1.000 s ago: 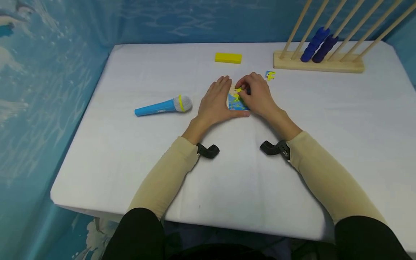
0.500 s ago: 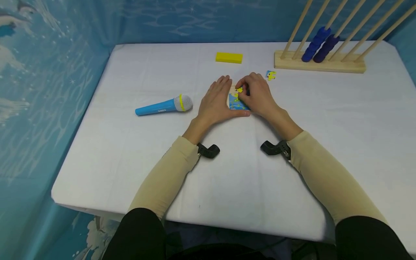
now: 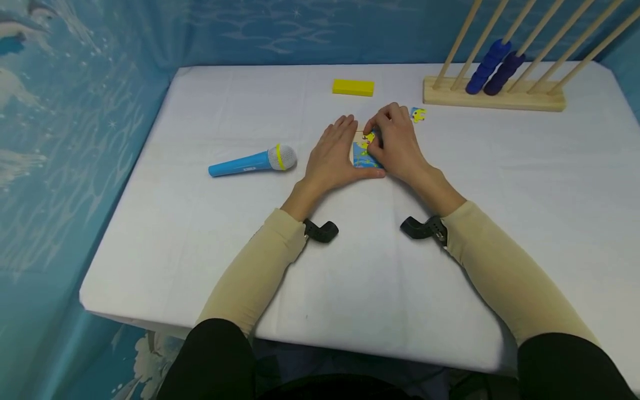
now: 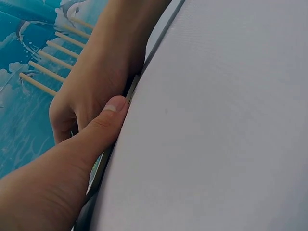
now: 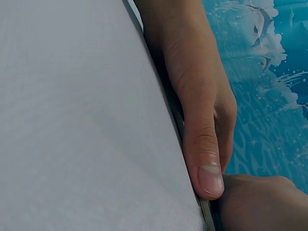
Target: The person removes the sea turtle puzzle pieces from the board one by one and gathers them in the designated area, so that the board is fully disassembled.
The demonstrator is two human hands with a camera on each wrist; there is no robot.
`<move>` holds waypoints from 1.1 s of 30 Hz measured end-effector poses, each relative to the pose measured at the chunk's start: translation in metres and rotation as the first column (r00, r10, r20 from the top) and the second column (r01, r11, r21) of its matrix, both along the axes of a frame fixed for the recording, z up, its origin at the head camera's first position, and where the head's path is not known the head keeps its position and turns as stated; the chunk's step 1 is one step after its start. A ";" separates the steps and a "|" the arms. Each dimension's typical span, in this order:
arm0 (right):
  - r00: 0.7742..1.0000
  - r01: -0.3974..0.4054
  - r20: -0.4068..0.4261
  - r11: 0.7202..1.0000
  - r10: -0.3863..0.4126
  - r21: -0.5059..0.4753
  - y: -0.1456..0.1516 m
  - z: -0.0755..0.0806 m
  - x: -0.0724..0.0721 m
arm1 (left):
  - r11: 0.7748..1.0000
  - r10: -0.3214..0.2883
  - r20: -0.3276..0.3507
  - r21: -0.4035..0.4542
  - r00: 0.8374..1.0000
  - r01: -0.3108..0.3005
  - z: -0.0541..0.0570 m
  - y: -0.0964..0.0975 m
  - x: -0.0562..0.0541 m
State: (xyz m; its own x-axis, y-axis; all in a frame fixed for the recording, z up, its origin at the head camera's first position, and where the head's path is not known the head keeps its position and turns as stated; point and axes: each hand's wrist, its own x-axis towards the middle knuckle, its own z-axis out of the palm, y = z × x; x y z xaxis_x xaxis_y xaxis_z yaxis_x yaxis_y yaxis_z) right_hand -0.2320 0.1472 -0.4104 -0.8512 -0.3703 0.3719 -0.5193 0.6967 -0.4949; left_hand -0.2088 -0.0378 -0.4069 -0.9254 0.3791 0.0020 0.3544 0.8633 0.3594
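A small jigsaw board with a blue and yellow picture lies on the white table between my hands. My left hand rests along its left side with straight fingers, and the thumb lies along its near edge. My right hand bends over the board's right part, thumb and forefinger pinching a yellow puzzle piece at the board's upper area. The hand hides the board's right side. In the left wrist view the left thumb touches the board's edge. Beyond the right hand lies a loose blue and yellow puzzle piece.
A blue toy microphone lies left of my left hand. Towards the back is a yellow block. At the back right stands a wooden peg rack with blue and purple beads on two of its rods.
My right hand's knuckles have risen and shifted slightly away from me, with the fingertips staying at the yellow piece. The left hand keeps its place on the board.
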 end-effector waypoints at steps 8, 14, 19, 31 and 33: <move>0.999 0.003 0.042 0.991 0.003 -0.134 0.004 0.001 0.004 | 1.000 0.006 0.002 0.007 1.000 -0.006 -0.001 0.001 -0.001; 0.992 0.032 0.130 0.971 -0.001 -0.236 0.015 0.003 0.005 | 1.000 0.011 0.003 -0.002 1.000 -0.011 0.000 0.002 0.000; 0.981 0.026 0.194 0.975 0.018 -0.223 0.025 0.005 0.004 | 1.000 0.000 0.006 0.015 1.000 0.000 0.001 0.004 0.000; 0.976 0.082 0.217 0.916 0.006 -0.394 0.036 0.006 -0.002 | 1.000 0.005 0.016 0.000 1.000 -0.005 0.002 0.002 0.000; 0.972 0.124 0.235 0.896 -0.022 -0.427 0.042 0.008 -0.004 | 1.000 0.007 0.014 0.001 1.000 -0.007 0.002 0.002 0.000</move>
State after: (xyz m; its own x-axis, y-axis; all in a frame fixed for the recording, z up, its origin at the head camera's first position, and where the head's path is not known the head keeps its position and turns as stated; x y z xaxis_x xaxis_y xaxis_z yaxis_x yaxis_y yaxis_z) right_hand -0.2365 0.1889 -0.4027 -0.9479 -0.1477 0.2824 -0.3186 0.4161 -0.8517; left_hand -0.2091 -0.0358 -0.4054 -0.9280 0.3725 -0.0104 0.3433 0.8652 0.3655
